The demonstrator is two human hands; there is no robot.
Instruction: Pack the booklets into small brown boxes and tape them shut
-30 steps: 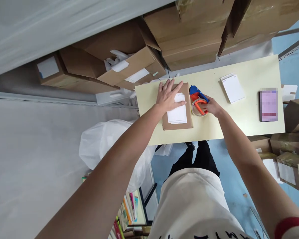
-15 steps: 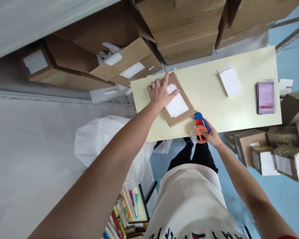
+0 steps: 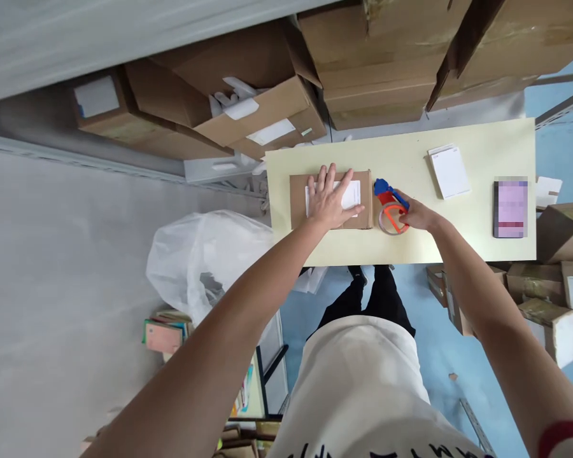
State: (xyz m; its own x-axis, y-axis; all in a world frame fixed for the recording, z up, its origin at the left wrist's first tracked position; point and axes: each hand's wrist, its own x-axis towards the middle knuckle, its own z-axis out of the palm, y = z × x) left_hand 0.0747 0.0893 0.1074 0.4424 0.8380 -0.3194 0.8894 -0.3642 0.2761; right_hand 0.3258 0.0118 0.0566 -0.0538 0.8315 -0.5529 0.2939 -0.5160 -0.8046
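A flat brown cardboard parcel (image 3: pixel 300 201) with a white label (image 3: pixel 351 193) lies lengthwise on the pale yellow table (image 3: pixel 410 165). My left hand (image 3: pixel 331 198) rests flat on top of it, fingers spread over the label. My right hand (image 3: pixel 417 216) grips a tape dispenser (image 3: pixel 389 207) with a blue and red body and a roll of clear tape. The dispenser sits at the parcel's right end, touching it or nearly so.
A white pad of labels (image 3: pixel 449 172) and a purple item (image 3: pixel 510 208) lie further right on the table. Large cardboard boxes (image 3: pixel 377 63) stand behind it. Smaller taped boxes (image 3: pixel 549 299) sit on the blue floor at right. A white plastic bag (image 3: pixel 205 261) lies at left.
The parcel has turned from a slanted position to lying lengthwise across the table. My right hand has brought the tape dispenser up from the table's front edge to the parcel's right end.
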